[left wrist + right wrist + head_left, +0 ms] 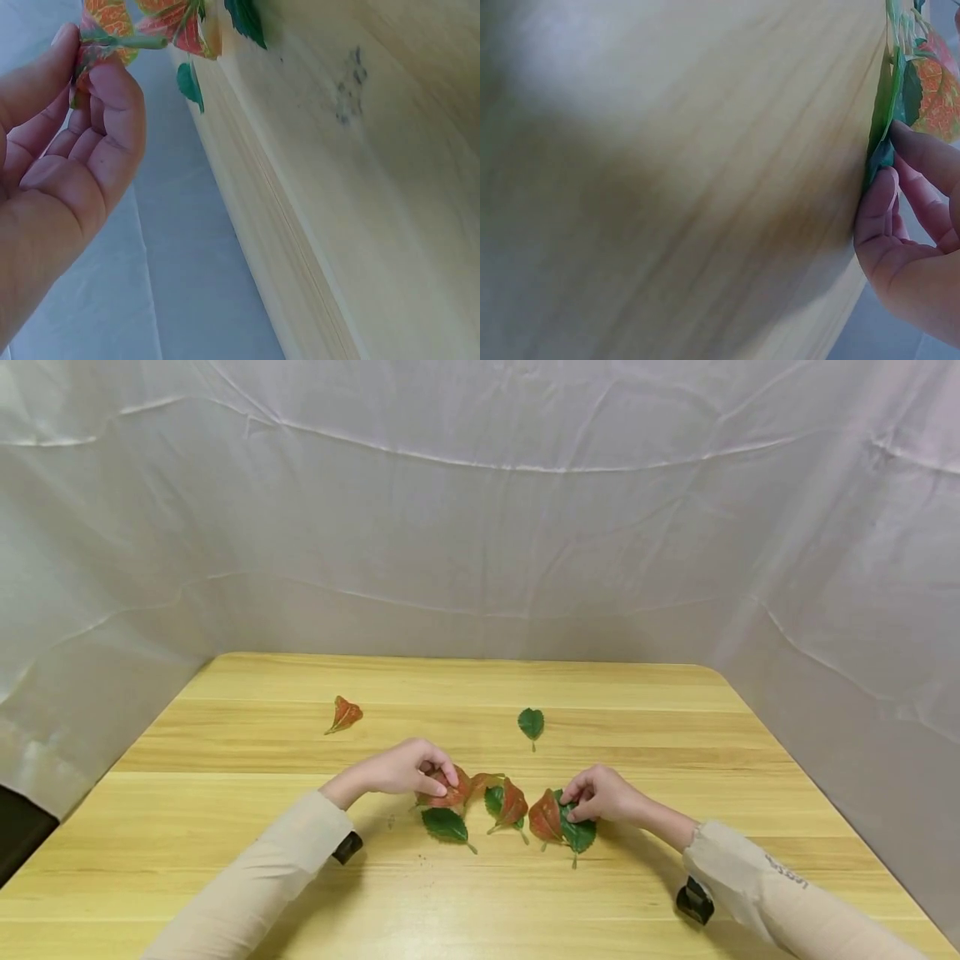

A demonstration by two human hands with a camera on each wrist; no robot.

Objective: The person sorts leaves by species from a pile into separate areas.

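Observation:
Between thumb and fingers, my left hand (405,768) pinches a red artificial leaf (454,795); its green stem shows in the left wrist view. A green leaf (444,824) lies just below it. At the right, my right hand (606,795) pinches a dark green leaf (578,837) by its edge, close to the tabletop. Beside that leaf is a red leaf (545,817), partly overlapping it. Between the hands, another red leaf (513,804) lies over a green leaf (493,799), and a reddish-orange leaf (480,782) sits near the left hand.
Farther back on the wooden table (450,893) lie a single red leaf (346,713) at left and a single green leaf (531,722) nearer the middle. Pale hanging cloth (480,543) encloses the table's back and sides.

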